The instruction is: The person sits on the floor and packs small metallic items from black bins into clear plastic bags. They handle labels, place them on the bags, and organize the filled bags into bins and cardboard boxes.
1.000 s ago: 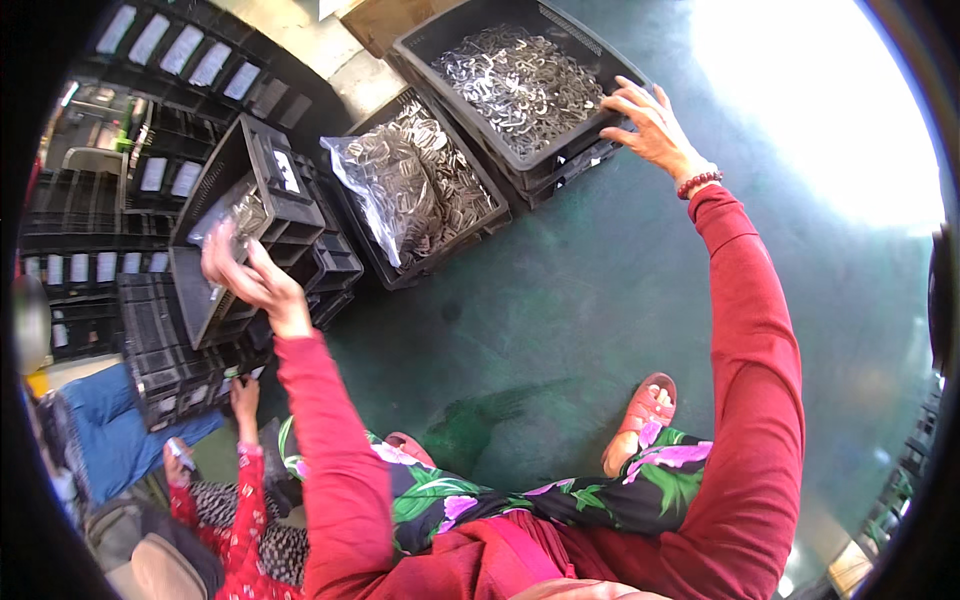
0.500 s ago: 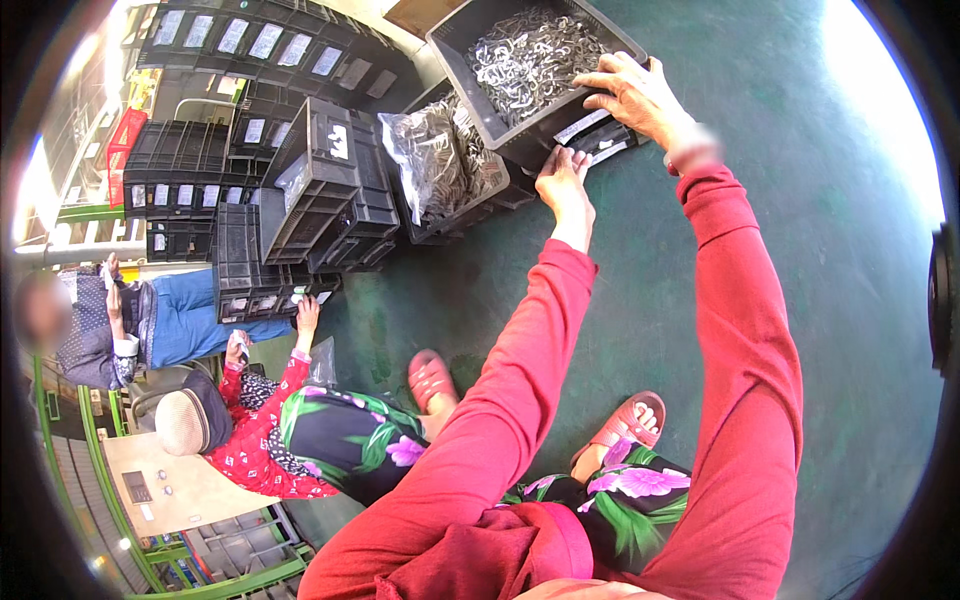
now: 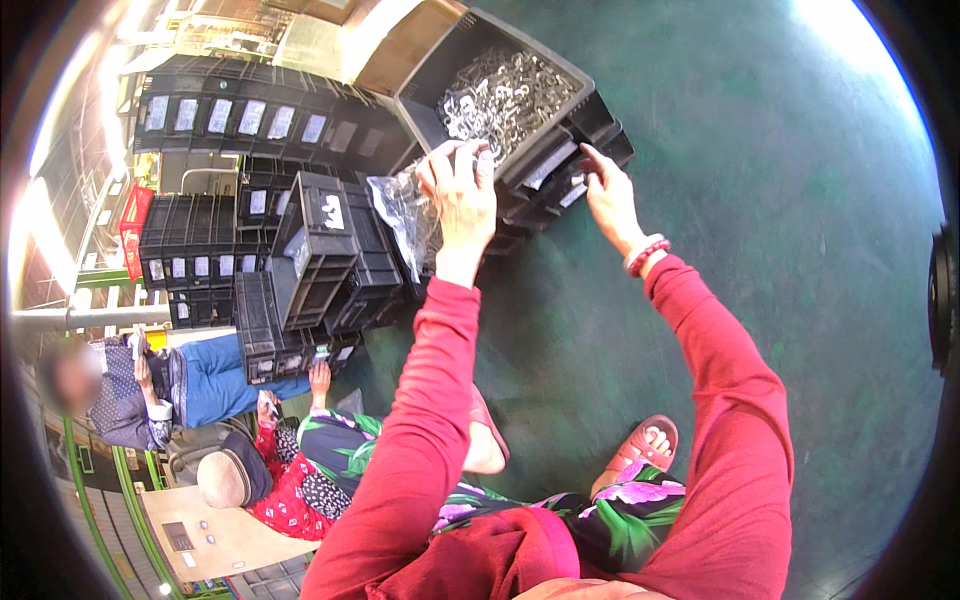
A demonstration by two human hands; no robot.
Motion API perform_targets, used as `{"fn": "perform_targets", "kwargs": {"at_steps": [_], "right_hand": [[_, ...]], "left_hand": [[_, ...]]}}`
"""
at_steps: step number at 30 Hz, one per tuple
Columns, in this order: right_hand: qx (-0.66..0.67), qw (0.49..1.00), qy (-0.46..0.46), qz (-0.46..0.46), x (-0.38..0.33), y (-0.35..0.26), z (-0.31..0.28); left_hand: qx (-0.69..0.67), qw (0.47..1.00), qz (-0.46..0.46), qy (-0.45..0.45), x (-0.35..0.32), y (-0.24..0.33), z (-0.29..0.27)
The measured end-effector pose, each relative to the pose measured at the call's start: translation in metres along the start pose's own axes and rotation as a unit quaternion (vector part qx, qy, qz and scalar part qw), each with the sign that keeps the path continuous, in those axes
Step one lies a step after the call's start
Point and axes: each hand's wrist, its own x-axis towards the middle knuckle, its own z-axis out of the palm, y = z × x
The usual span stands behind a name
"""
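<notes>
A black plastic crate (image 3: 545, 140) at the top centre holds a heap of small bent metal hooks (image 3: 505, 95). It sits on top of another black crate (image 3: 612, 145). My left hand (image 3: 462, 195) is at its near left corner, fingers bent over the rim. My right hand (image 3: 612, 200) is at the near right corner with the index finger stretched out against the crate's side and the other fingers loosely bent. A clear plastic bag (image 3: 400, 215) shows left of my left hand, over a lower crate mostly hidden by that hand and the upper crate.
Stacked black crates (image 3: 320, 250) with paper labels stand on the left. A co-worker in a red patterned top and a cap (image 3: 225, 478) is at the lower left, one hand at a crate. Another person in blue trousers (image 3: 210, 380) stands behind. Green floor (image 3: 740, 250) extends to the right.
My left hand has moved up and left from the crate's lower front to its near left corner. My right hand has come down off the rim to the side. The view has shifted.
</notes>
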Motion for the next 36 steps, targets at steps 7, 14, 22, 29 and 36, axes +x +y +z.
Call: {"fn": "perform_targets", "kwargs": {"at_steps": [7, 14, 22, 29, 36], "right_hand": [[-0.159, 0.969, 0.129, -0.141, 0.005, 0.017, 0.032], [-0.083, 0.967, 0.198, -0.139, -0.005, 0.020, 0.041], [-0.091, 0.959, 0.250, -0.098, -0.005, 0.009, 0.043], [-0.062, 0.966, 0.226, -0.108, 0.007, -0.011, 0.036], [0.005, 0.957, 0.272, -0.107, 0.001, -0.008, 0.047]], "left_hand": [[-0.028, 0.993, 0.041, -0.103, 0.006, -0.015, 0.029], [-0.095, 0.958, -0.029, -0.269, 0.003, -0.011, 0.030], [-0.009, 0.940, 0.084, -0.329, 0.021, 0.004, 0.032], [-0.030, 0.946, 0.014, -0.323, 0.051, -0.001, 0.014], [-0.041, 0.957, 0.040, -0.283, 0.039, 0.005, 0.016]]}}
